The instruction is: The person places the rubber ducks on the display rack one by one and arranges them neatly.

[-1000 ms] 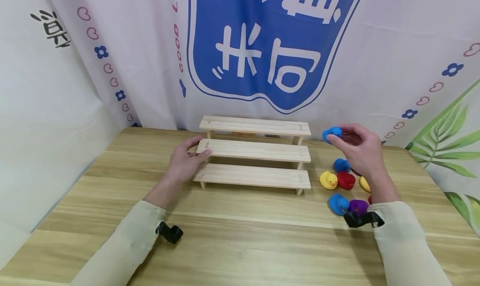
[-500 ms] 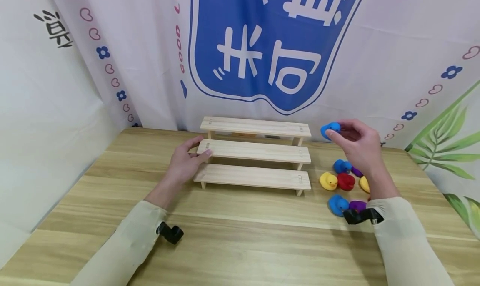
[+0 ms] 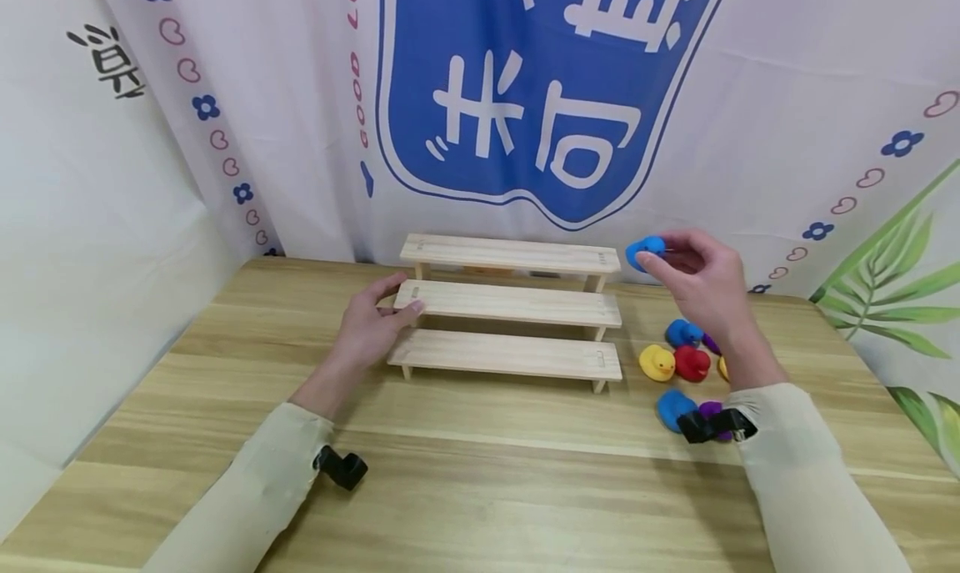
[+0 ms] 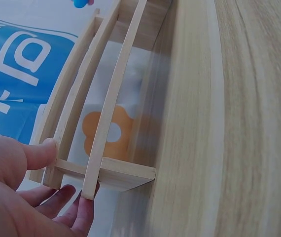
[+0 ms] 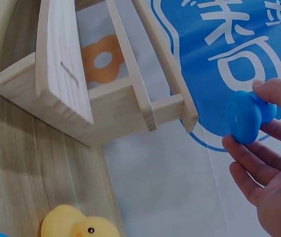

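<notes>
The right hand point(image 3: 697, 281) has a blue duck point(image 3: 643, 254) up in the air, above the far right part of the table point(image 3: 465, 490). Its thumb and fingers pinch the duck, and the tips poke out past the palm towards the left.

The duck is just to the right of the top shelf point(image 3: 510, 253) of a wooden stand. They do not touch, and the duck looks a little higher than the shelf. The top shelf is long from left to right, so its short right end faces the duck. The right hand is the one near that end. I cannot tell which way the beak points.

The left hand point(image 3: 367, 323) is at the other end of the stand. Its thumb and fingers grip the left end of the middle shelf point(image 3: 510, 302). The stand sits near the table's far edge, with the bottom shelf point(image 3: 502, 354) in front.

A yellow duck point(image 3: 657, 363) and a red duck point(image 3: 692, 363) sit side by side, between the stand and the table's right edge. More ducks are around them, some partly hidden by the right arm.
</notes>
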{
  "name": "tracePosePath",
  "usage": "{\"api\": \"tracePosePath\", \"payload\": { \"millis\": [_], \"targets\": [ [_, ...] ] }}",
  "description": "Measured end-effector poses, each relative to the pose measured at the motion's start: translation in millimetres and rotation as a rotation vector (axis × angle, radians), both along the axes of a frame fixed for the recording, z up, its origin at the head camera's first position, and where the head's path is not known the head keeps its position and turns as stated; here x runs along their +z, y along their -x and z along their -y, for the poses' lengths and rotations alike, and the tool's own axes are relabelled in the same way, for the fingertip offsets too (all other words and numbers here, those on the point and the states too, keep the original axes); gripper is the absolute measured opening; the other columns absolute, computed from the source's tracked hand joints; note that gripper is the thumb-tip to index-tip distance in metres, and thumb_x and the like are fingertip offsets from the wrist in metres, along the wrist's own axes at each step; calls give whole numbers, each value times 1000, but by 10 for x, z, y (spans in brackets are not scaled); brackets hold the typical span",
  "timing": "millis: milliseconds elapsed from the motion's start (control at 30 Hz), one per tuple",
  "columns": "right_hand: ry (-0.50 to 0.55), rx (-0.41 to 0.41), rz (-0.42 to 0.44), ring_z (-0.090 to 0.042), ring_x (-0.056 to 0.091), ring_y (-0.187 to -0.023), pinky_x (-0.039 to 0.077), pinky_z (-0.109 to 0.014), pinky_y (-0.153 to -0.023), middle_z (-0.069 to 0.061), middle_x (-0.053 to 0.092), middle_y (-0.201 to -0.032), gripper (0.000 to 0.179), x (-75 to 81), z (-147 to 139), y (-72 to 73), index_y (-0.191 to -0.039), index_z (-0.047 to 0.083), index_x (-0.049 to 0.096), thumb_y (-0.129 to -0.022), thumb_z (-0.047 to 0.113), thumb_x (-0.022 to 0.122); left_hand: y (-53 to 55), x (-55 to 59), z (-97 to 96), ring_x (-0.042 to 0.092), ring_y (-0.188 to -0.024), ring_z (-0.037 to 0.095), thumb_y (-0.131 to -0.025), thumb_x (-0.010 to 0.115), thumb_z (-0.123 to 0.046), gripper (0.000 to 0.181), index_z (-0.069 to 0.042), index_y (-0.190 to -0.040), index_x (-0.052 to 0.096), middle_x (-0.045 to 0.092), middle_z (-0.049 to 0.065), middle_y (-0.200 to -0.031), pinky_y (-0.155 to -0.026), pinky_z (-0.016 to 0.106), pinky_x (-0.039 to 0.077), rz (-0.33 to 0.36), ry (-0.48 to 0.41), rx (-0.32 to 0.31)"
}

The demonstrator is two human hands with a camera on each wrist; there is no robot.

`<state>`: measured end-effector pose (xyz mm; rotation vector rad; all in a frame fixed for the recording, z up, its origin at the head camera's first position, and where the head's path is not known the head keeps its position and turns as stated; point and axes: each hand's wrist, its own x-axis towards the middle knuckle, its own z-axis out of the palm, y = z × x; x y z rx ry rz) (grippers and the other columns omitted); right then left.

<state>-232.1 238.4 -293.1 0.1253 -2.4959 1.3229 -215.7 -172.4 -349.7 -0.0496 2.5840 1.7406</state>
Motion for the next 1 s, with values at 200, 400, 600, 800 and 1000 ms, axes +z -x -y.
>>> {"api": "tracePosePath", "payload": {
  "millis": [200,400,600,800,1000],
  "targets": [
    [2,34,-10,-10,62,-104,50,-9,-81,-1,63,-121,54,47,109,23,-128,17,61,-87,52,69,-9,-6,20,59,-112,26,-96,65,-29,65,-22,-154,36,37,6,-156,-83,30,55,5,-5,4],
    [19,66,-48,-8,64,-99,52,-11,-79,-1,65,-117,50,55,175,60,-124,14,63,-88,48,70,-8,5,13,59,-113,27,-96,65,-29,65,-20,-154,36,37,7,-156,-84,31,55,1,-5,-2],
    [17,89,-64,-8,65,-96,52,-11,-79,-2,63,-116,49,45,238,89,-124,11,63,-89,46,70,-9,10,3,60,-111,26,-96,66,-30,65,-20,-153,37,38,6,-156,-82,31,54,7,-2,6],
    [46,113,-71,-6,66,-92,54,-14,-76,-1,64,-114,46,49,320,118,-122,11,65,-89,42,72,-2,5,-2,60,-112,26,-96,66,-30,65,-20,-153,37,39,6,-156,-83,31,54,4,-1,6],
    [67,151,-49,-6,68,-87,56,-18,-73,-2,64,-113,44,70,428,136,-121,12,66,-88,41,73,-4,1,-6,60,-111,25,-96,66,-29,66,-21,-154,36,38,5,-156,-82,30,55,10,-17,7]
  ]
}}
